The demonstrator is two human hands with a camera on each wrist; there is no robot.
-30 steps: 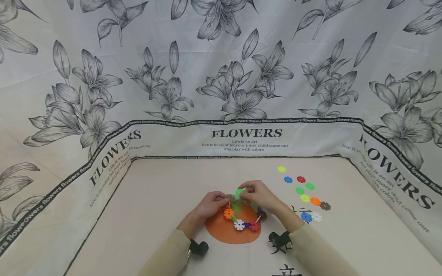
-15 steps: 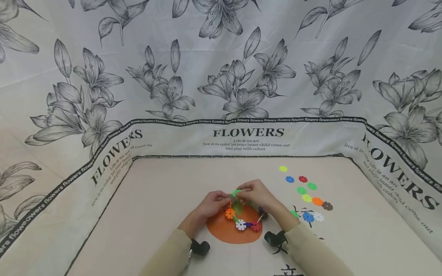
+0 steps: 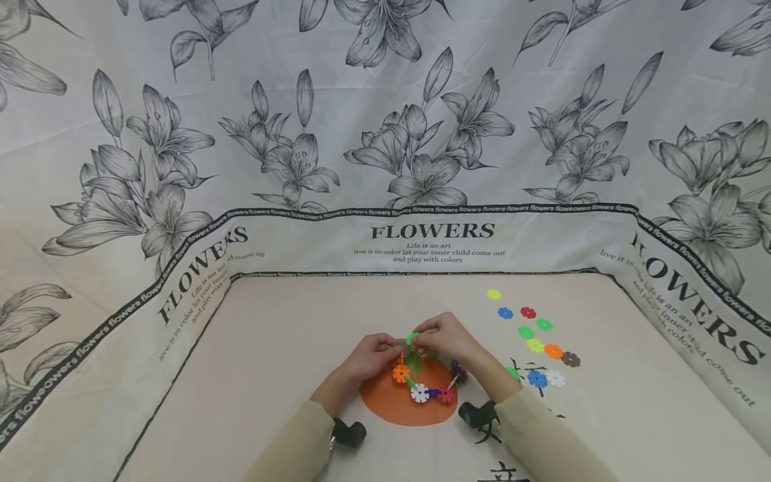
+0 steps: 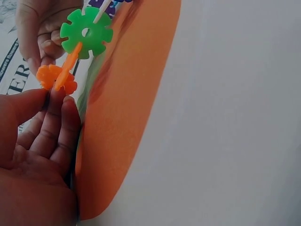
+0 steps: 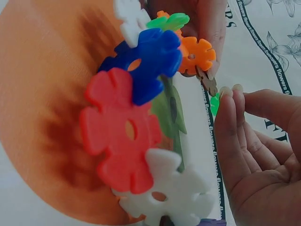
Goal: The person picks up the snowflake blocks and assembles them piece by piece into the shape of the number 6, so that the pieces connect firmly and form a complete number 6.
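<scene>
My left hand [image 3: 370,355] pinches one end of a chain of interlocking plastic snowflake discs. Around this end are an orange disc [image 5: 197,55] and a brown disc [image 5: 207,82]. A green snowflake disc [image 3: 412,338] is pinched by my right hand [image 3: 446,338], its edge right at the brown one; most of it is hidden by fingertips in the right wrist view. From my left fingers the chain loops toward me through an orange disc [image 3: 401,373], a white disc [image 3: 419,393] and a red disc [image 3: 446,395], above a printed orange shape [image 3: 403,412].
Loose snowflake discs lie on the table at the right, among them a yellow disc [image 3: 494,294], a brown disc [image 3: 570,359] and a blue disc [image 3: 538,379]. Flower-printed cloth [image 3: 434,244] walls the table's back and sides. Black wrist devices [image 3: 349,433] sit below both hands.
My right hand has shifted slightly left, bringing the green disc to the chain's end at my left fingers. Its forearm has uncovered another green disc on the table. My left hand stays nearly still.
</scene>
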